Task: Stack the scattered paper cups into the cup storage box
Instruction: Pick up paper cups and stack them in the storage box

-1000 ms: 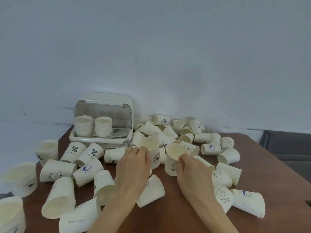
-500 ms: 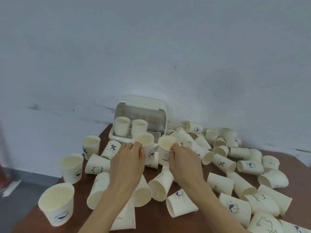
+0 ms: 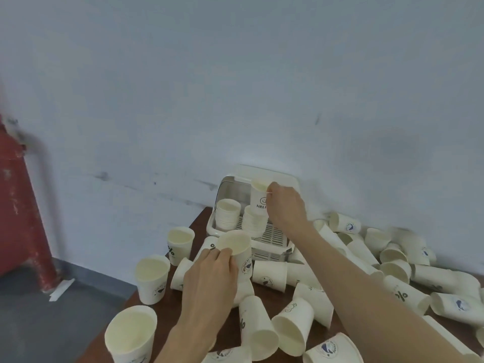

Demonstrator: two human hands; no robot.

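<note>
Cups (image 3: 293, 326) by the dozen lying loose across the brown table (image 3: 264, 290) nearest the camera, so most of the job judged undone. Farther in, left hand (image 3: 209, 281) gripping one upright cup (image 3: 237, 248) just before the storage box (image 3: 272, 238). Beyond, right hand (image 3: 285, 205) pinching a "HELLO" cup (image 3: 259, 197) right above the right-hand of two stacks (image 3: 252, 222) started inside.

A pale blue-grey wall (image 3: 235, 87) fills most of what I see, marked with dark scuffs low down; a dark brown wooden table (image 3: 264, 292) stands against it in front of me; to my left, a red-painted pipe (image 3: 18, 205) with chipped paint runs down to a grey floor (image 3: 52, 323); the light is soft and even.
</note>
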